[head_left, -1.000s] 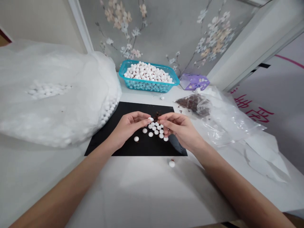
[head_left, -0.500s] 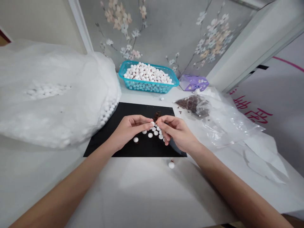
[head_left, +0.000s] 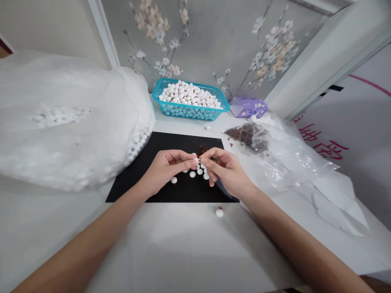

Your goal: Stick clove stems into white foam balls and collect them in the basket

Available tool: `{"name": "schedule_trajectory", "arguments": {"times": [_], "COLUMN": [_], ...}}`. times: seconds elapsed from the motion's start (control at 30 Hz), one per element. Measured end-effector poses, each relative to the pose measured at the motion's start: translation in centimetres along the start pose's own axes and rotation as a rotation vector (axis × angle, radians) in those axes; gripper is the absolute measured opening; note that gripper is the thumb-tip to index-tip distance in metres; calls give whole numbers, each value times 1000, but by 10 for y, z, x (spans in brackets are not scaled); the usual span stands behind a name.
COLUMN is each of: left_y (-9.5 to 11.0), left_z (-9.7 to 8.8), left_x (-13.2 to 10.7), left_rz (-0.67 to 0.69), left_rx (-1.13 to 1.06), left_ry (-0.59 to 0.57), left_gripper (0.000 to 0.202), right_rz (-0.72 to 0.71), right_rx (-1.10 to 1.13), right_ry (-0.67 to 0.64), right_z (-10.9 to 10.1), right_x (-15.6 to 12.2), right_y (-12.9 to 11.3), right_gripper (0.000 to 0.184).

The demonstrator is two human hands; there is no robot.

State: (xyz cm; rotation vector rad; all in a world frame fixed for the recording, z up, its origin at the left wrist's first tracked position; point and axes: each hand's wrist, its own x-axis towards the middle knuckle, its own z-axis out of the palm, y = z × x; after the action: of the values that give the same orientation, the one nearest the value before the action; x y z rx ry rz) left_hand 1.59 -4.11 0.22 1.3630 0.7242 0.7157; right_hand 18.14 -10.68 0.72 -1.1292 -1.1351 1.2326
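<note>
Between thumb and forefinger, my left hand (head_left: 169, 169) pinches a small white ball (head_left: 196, 161). My right hand (head_left: 224, 167) is closed in a pinch right beside that ball; a tiny piece at its fingertips is too small to make out. Both hands are above a black mat (head_left: 165, 142). Several loose white balls (head_left: 192, 174) lie on the mat under and between the hands. Just behind the fingertips sits a small heap of dark brown bits (head_left: 202, 149). One white ball with a brown bit on it (head_left: 219, 212) rests on the table in front of the mat.
A teal basket (head_left: 189, 112) full of white balls stands at the back. On the left bulges a large translucent bag (head_left: 76, 138) of white balls. To the right lie a clear bag of brown bits (head_left: 250, 136), a purple pack (head_left: 249, 107) and crumpled clear plastic (head_left: 293, 158).
Both hands keep nearly the same place, with fingertips still together at the ball. The view has shifted very slightly.
</note>
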Motion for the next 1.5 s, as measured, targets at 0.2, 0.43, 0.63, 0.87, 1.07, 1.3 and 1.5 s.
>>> {"name": "schedule_trajectory", "arguments": {"times": [0.2, 0.43, 0.63, 0.87, 1.07, 1.3, 1.5], "left_y": [-3, -5, -4, 1, 2, 4, 3], "left_z": [1, 4, 6, 10, 15, 18, 17], "left_x": [-1, -3, -1, -2, -3, -6, -5], "left_rz": [6, -36, -66, -105, -149, -140, -165], "left_rx": [17, 0, -130, -251, -302, -342, -371], "left_ry": [-15, -37, -3, 39, 36, 36, 88], "left_gripper": [18, 20, 19, 16, 14, 12, 11], "right_rz": [11, 17, -133, -457, -566, -600, -646], "right_rx": [69, 60, -85, -464, -631, -662, -712], "right_ry": [7, -2, 44, 249, 263, 264, 250], "right_z": [1, -2, -1, 8, 8, 11, 12], "right_x": [2, 2, -2, -7, -9, -10, -6], "right_y": [5, 5, 1, 3, 4, 6, 6], "right_gripper": [21, 20, 17, 15, 8, 5, 10]}}
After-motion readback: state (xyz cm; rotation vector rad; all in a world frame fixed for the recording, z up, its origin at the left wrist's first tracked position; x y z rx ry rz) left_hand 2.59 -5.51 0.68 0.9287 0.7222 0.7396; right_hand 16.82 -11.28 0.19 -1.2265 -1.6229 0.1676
